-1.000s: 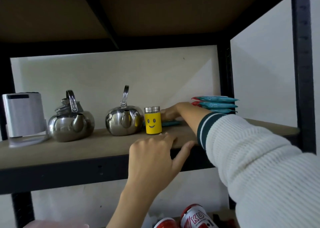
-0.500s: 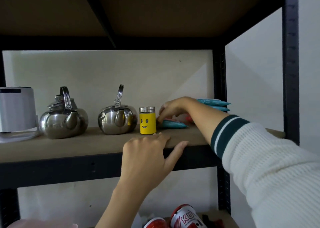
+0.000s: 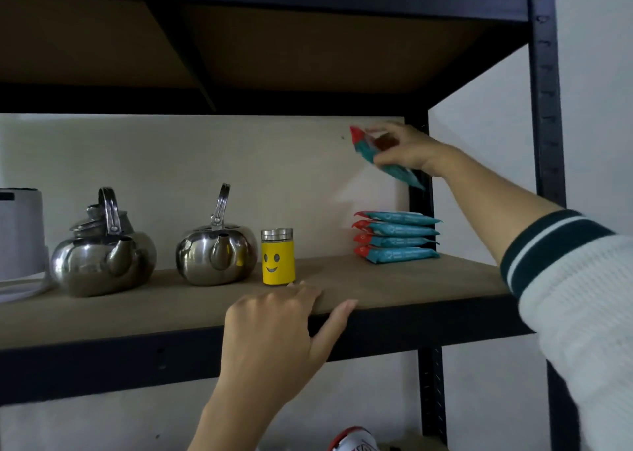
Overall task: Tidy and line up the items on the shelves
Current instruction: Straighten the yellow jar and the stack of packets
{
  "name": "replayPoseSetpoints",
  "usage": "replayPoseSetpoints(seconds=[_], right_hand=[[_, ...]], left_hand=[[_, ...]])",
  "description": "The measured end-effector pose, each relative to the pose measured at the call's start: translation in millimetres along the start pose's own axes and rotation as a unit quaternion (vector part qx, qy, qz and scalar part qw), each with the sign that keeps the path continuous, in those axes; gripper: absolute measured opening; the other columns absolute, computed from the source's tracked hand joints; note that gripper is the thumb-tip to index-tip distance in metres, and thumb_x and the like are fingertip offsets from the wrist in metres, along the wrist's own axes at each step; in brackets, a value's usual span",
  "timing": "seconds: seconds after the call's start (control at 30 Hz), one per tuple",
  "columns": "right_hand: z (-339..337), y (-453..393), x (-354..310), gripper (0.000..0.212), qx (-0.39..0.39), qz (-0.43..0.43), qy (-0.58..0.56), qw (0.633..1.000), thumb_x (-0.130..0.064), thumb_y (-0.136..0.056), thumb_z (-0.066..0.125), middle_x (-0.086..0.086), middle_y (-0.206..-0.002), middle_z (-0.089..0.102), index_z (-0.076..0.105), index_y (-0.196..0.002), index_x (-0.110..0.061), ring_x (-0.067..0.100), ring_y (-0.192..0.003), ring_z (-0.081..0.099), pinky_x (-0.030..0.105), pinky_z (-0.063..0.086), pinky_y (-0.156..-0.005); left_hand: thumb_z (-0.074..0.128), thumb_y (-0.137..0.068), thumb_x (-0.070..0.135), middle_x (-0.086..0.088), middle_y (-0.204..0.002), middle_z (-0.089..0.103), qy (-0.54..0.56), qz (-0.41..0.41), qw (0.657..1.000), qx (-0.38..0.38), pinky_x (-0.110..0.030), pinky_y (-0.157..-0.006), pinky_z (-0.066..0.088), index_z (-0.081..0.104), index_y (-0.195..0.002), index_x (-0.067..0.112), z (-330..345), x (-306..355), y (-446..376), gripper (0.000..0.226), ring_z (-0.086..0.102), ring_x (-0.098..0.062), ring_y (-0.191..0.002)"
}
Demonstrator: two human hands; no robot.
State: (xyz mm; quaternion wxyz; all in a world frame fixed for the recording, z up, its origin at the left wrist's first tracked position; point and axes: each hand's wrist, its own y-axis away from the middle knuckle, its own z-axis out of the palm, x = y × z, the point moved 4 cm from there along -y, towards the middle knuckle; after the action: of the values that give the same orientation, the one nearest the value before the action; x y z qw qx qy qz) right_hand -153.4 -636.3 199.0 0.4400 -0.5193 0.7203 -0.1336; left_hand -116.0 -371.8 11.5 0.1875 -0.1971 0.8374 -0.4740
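Observation:
My right hand (image 3: pixel 406 150) holds a teal and red packet (image 3: pixel 366 149) tilted in the air, well above a stack of several like packets (image 3: pixel 399 238) at the back right of the shelf board (image 3: pixel 376 279). My left hand (image 3: pixel 277 334) grips the front edge of that board, fingers on top and thumb against the dark rail. Just behind it stands a yellow smiley jar (image 3: pixel 278 257) with a metal lid. Two steel kettles, one near the jar (image 3: pixel 215 257) and one further left (image 3: pixel 102 262), stand in a row.
A white appliance (image 3: pixel 19 234) sits at the shelf's far left. Black uprights (image 3: pixel 544 107) frame the right side, and the upper shelf's underside hangs close overhead. A red and white can (image 3: pixel 354 438) shows on the lower shelf.
My right hand picked a packet up from the shelf beside the jar and raised it high to the right, above the stack. My left hand kept its grip on the edge.

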Motion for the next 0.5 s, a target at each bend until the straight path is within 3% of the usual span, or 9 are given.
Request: replayPoseSetpoints(seconds=[0.07, 0.2, 0.37, 0.43, 0.5], right_hand=[[2.3, 5.3, 14.5, 0.067, -0.046, 0.013, 0.069, 0.997, -0.010, -0.080, 0.069, 0.001, -0.123, 0.049, 0.042, -0.138, -0.027, 0.016, -0.107, 0.049, 0.027, 0.040, -0.088], [33.5, 15.4, 57.3, 0.062, -0.156, 0.067, 0.089, 0.981, -0.009, -0.083, 0.067, 0.004, -0.125, 0.049, 0.041, -0.138, -0.021, 0.020, -0.111, 0.050, 0.033, 0.041, -0.098], [50.6, 11.4, 77.6, 0.046, -0.155, 0.043, 0.093, 0.983, -0.019, -0.084, 0.057, 0.001, -0.127, 0.056, 0.052, -0.127, -0.031, 0.018, -0.112, 0.054, 0.037, 0.043, -0.100], [53.4, 9.4, 80.6, 0.053, -0.143, 0.020, 0.156, 0.977, -0.036, -0.076, 0.053, -0.003, -0.132, 0.055, 0.051, -0.129, -0.036, 0.020, -0.123, 0.048, 0.047, 0.025, -0.113], [54.9, 11.3, 83.0, 0.061, -0.113, -0.006, 0.198, 0.974, -0.046, -0.073, 0.048, -0.003, -0.140, 0.049, 0.048, -0.133, -0.036, 0.021, -0.137, 0.033, 0.053, -0.013, -0.115]], left_hand=[[0.035, -0.085, 0.068, 0.010, -0.043, 0.048, 0.002, 0.001, 1.000, 0.006, -0.014, -0.045, 0.008, 0.068, -0.068, 0.029, 0.5, -0.4, -0.1, 0.055, 0.044, -0.012, -0.035], [0.036, -0.084, 0.066, 0.009, -0.046, 0.052, 0.005, 0.005, 1.000, 0.024, -0.017, -0.041, 0.017, 0.071, -0.069, 0.027, 2.0, -0.2, -0.1, 0.055, 0.046, -0.013, -0.035], [0.033, -0.085, 0.068, 0.009, -0.044, 0.050, 0.004, 0.006, 0.999, 0.042, -0.021, -0.039, 0.023, 0.068, -0.066, 0.028, 6.0, -1.7, -0.4, 0.056, 0.046, -0.012, -0.036], [0.033, -0.085, 0.068, 0.009, -0.044, 0.050, 0.004, 0.006, 0.999, 0.041, -0.021, -0.039, 0.021, 0.067, -0.065, 0.028, 5.8, -1.7, -1.1, 0.056, 0.046, -0.012, -0.036], [0.035, -0.085, 0.067, 0.009, -0.047, 0.054, 0.004, 0.006, 0.999, 0.043, -0.020, -0.042, 0.017, 0.069, -0.068, 0.028, 5.0, -1.5, -1.5, 0.054, 0.048, -0.013, -0.037]])
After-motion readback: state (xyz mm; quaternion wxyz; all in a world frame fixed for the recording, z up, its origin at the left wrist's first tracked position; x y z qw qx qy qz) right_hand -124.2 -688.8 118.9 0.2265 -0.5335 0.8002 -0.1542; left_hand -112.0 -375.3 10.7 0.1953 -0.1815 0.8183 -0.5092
